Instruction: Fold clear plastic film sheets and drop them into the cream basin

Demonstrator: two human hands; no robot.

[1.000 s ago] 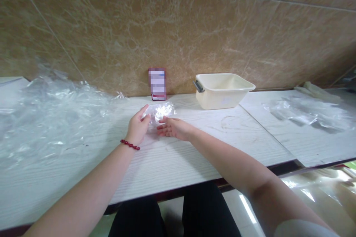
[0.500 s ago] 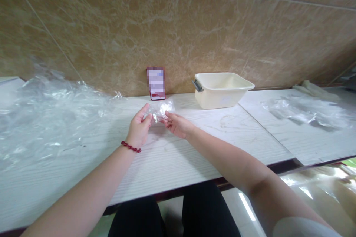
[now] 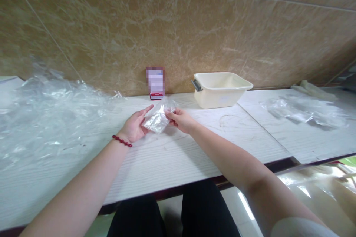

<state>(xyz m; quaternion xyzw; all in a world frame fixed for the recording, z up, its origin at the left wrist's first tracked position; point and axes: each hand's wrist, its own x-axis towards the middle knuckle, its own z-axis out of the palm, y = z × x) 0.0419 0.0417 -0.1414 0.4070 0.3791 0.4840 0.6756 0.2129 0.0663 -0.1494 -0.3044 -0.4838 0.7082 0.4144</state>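
A clear plastic bag [image 3: 158,119], crinkled and shiny, is held over the white wood-grain table [image 3: 167,159]. My right hand [image 3: 179,119] pinches its right side between thumb and fingers. On the other side my left hand [image 3: 136,124], a dark red beaded bracelet at its wrist, is open with the thumb stretched away. The bag's left corner lies against the left fingers, some of which are hidden behind it. Just behind the bag, a phone [image 3: 156,83] leans upright on the wall, its screen blurred out.
A large heap of clear plastic bags [image 3: 55,107] covers the table's left side. A cream tub [image 3: 219,96] with a grey handle stands at the back, right of the phone. More clear plastic [image 3: 303,111] lies at the far right. The marbled wall [image 3: 167,26] bounds the back.
My left hand has let go of its pinch, opened and moved slightly left and down. The bag, earlier bunched between both hands, now shows flatter and larger in my right hand.
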